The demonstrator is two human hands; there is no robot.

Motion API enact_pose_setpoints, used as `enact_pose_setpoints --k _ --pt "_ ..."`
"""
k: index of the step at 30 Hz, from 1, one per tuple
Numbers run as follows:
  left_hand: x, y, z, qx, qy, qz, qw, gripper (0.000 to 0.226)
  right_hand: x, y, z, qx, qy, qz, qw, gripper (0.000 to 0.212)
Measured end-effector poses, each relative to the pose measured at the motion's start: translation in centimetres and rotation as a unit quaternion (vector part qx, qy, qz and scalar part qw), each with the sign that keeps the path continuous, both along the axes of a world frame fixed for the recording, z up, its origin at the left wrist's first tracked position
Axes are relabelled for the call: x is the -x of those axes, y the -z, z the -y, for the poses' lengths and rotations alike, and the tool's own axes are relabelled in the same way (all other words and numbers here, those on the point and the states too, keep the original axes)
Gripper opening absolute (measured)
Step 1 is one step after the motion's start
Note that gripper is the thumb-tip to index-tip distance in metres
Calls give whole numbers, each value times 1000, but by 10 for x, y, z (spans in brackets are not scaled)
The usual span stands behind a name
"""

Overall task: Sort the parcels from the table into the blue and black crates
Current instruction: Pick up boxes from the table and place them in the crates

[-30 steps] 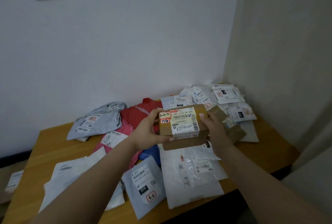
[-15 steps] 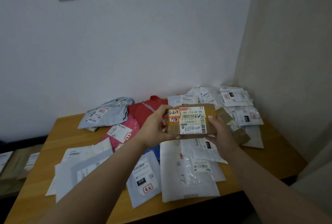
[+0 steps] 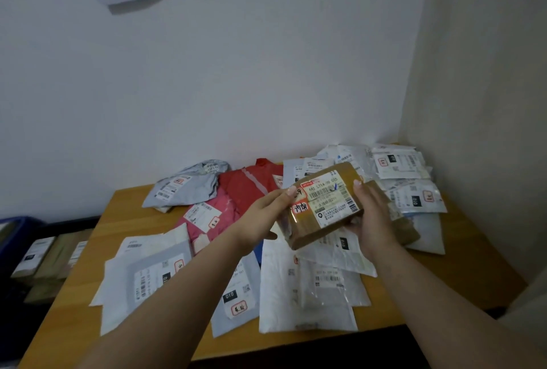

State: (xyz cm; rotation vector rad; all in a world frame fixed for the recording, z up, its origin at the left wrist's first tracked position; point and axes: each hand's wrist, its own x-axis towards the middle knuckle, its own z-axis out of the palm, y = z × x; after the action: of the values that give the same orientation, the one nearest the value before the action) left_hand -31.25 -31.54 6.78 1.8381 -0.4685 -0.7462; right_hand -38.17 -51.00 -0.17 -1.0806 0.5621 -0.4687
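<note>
The person is holding a brown cardboard box in the air above the wooden table, tilted so that its white shipping label is facing up toward the camera. The left hand is gripping the box's left end, thumb lying over the top edge by the red-marked stickers and fingers curling underneath. The right hand is cupping the right end from below, with its thumb pressing on the top face near the label. Judging by the angle, the label is being read so that a crate can be chosen.

Most of the sorting appears to be still ahead. Directly below the box, white and clear plastic mailers are lying overlapped on the table. To the left of the box, a red mailer and a pink mailer are resting against each other, and further left a grey bag is sitting crumpled near the wall. Behind and to the right of the box, more white parcels are piling into the corner. Nearer the camera and left of the box, grey and white envelopes are covering the table's front part.

Far left of the box, beyond the table edge and lower down, the rim of the blue crate is showing, and a few boxed parcels are lying just beside it. Whether they are sitting inside a crate cannot be told. The black crate is not clearly visible.
</note>
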Motion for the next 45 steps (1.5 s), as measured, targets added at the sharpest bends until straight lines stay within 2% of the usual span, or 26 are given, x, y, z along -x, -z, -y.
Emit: enact_pose_setpoints --k 3,7,9,14,18,22,27,31,34,37,39,42,45 --pt "3 -2 3 16 -9 55 998 48 0 3 1 -17 -5 17 1000 33" --pt "5 2 2 17 -8 111 994 54 -1 5 0 -31 -22 31 999 31" --pt "5 5 1 24 -12 125 992 58 -4 7 -2 -37 -29 33 998 25" --pt "7 16 -13 48 -47 124 990 58 -14 6 -17 -35 -45 34 998 27" --pt "6 19 -23 66 -120 150 979 46 -27 0 -41 -25 -71 13 997 48" --pt "0 21 -39 66 -168 162 970 47 -38 0 -74 -40 -157 -1 987 76" --pt "-6 21 -77 75 -192 177 962 43 -55 -5 -111 -63 -170 46 982 64" --pt "-11 21 -121 83 -207 174 959 43 -69 -5 -155 -45 -176 67 981 57" --pt "-16 24 -169 66 -222 143 962 43 -79 -2 -200 -16 -187 47 981 70" --pt "-21 30 -229 42 -239 93 966 31 -88 1 -257 17 -191 -1 982 87" --pt "-21 33 -274 19 -244 68 967 27 -93 3 -301 33 -197 -33 979 81" --pt "-24 37 -340 -9 -254 33 967 33 -100 11 -365 58 -233 -95 966 56" --pt "-26 39 -401 -31 -283 33 958 57 -103 16 -423 75 -264 -124 954 32"
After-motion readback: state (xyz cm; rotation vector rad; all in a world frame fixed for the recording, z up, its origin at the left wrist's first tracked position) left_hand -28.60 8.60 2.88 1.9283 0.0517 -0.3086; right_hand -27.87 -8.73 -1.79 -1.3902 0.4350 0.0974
